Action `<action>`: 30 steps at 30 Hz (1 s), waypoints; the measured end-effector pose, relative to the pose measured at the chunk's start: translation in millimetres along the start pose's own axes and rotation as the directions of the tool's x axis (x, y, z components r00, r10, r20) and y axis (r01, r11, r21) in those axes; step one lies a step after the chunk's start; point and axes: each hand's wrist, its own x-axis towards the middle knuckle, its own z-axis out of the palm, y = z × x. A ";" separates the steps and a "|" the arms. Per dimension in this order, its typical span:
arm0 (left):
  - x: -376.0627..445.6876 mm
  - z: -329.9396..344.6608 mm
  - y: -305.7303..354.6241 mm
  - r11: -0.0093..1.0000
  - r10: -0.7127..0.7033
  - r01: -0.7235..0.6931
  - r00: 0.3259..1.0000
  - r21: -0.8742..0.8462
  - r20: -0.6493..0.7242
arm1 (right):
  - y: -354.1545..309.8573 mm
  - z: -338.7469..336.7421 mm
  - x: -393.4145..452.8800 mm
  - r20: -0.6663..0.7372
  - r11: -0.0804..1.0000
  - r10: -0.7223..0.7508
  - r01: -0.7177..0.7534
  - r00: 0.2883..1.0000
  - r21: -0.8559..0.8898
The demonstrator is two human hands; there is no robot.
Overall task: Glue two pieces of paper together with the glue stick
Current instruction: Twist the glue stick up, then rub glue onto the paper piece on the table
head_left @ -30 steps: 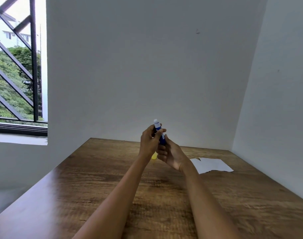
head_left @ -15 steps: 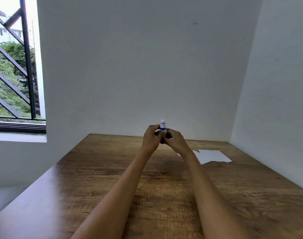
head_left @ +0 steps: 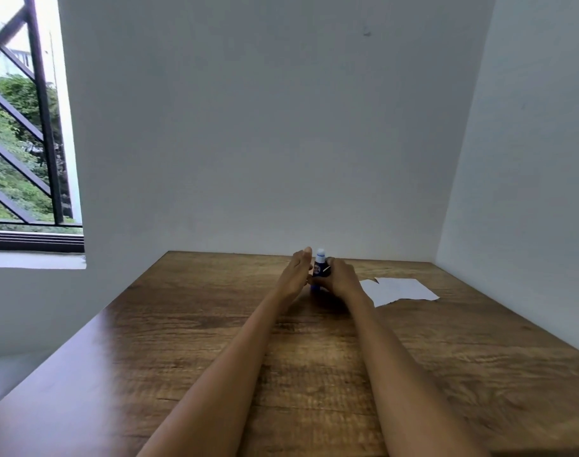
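At the far end of the wooden worktop [head_left: 215, 341], near the back wall [head_left: 265, 127], your right hand [head_left: 339, 278] grips the blue glue stick [head_left: 319, 270], fingers curled round its barrel. Your left hand [head_left: 296, 272] lies just beside it with fingers straight and relaxed, holding nothing. White paper [head_left: 402, 290] lies flat just right of your right hand; whether it is one sheet or two overlapping cannot be told. A barred window [head_left: 24, 133] opens at left. The stick's foot is hidden behind your fingers. It stands upright, long axis vertical, white tip upward.
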 end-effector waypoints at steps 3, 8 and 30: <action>-1.3 0.7 1.1 1.000 0.001 -0.001 1.000 0.002 0.004 | -1.6 0.2 -1.0 0.012 1.000 0.006 -0.006 1.000 -0.001; -1.2 1.0 -2.0 0.999 -0.024 0.025 0.999 0.022 -0.049 | -2.1 -7.1 -4.6 0.165 0.985 0.089 -0.111 0.982 0.131; 23.8 99.0 8.4 0.364 -0.041 -0.022 0.998 0.931 0.039 | 77.6 -68.9 -43.3 -0.245 0.868 0.204 -0.290 0.948 -0.403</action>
